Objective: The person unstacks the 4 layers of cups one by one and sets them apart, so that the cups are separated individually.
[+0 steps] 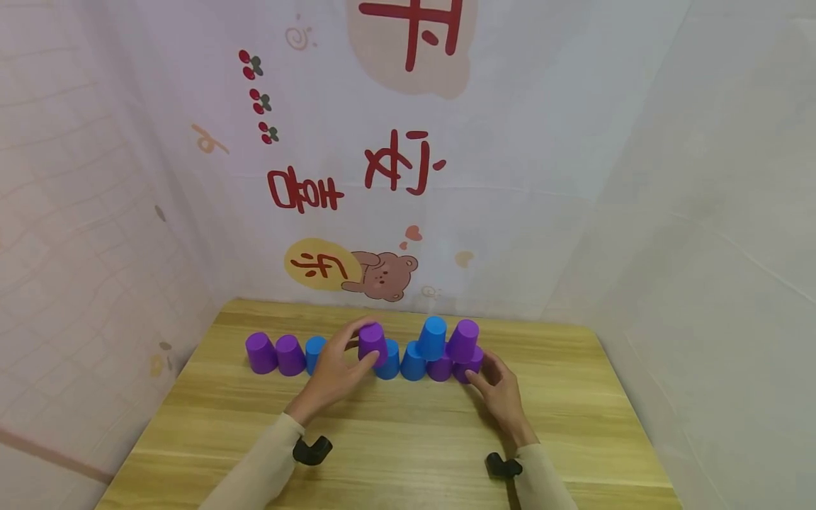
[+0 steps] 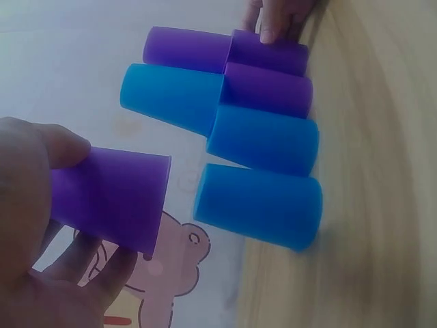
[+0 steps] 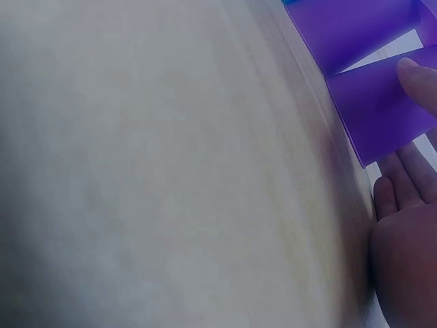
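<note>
My left hand [image 1: 334, 368] grips an upside-down purple cup [image 1: 372, 343] between thumb and fingers. In the left wrist view this held purple cup [image 2: 116, 195] hangs apart from a standing blue cup [image 2: 258, 205]. My right hand [image 1: 502, 397] holds the purple cup [image 1: 469, 368] at the right end of the bottom row, its thumb on the near side. That end cup [image 3: 382, 106] also shows in the right wrist view. On the bottom row rest an upper blue cup [image 1: 433, 337] and an upper purple cup [image 1: 463, 340], side by side. All cups are mouth-down.
Left of my left hand, two purple cups [image 1: 261, 354] and a blue cup [image 1: 314, 353] stand in line, the blue one partly hidden. The wooden table [image 1: 408, 439] ends at a white printed curtain [image 1: 523, 212] behind the cups.
</note>
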Available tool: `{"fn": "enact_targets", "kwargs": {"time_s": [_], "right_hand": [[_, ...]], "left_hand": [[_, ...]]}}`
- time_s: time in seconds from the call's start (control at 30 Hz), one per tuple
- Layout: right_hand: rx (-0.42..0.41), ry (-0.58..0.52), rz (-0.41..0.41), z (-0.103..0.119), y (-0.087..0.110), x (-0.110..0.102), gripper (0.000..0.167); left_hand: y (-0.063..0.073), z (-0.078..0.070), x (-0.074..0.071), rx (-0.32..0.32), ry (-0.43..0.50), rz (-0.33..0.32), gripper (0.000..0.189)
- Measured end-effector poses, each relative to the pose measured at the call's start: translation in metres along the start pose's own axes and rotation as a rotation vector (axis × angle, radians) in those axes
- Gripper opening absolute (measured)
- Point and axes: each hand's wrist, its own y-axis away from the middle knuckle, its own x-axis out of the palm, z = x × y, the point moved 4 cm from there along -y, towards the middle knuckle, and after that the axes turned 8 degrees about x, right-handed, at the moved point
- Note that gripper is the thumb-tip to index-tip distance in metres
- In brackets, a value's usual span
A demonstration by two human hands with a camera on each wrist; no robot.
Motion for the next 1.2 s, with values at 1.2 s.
{"fn": "enact_targets", "kwargs": {"time_s": [1.2], "right_hand": [[-0.036, -0.01, 0.006, -0.001, -0.002, 0.0, 0.057]], "left_hand": [[0.074, 0.008, -0.039, 0.027, -0.137, -0.123, 0.061]]}}
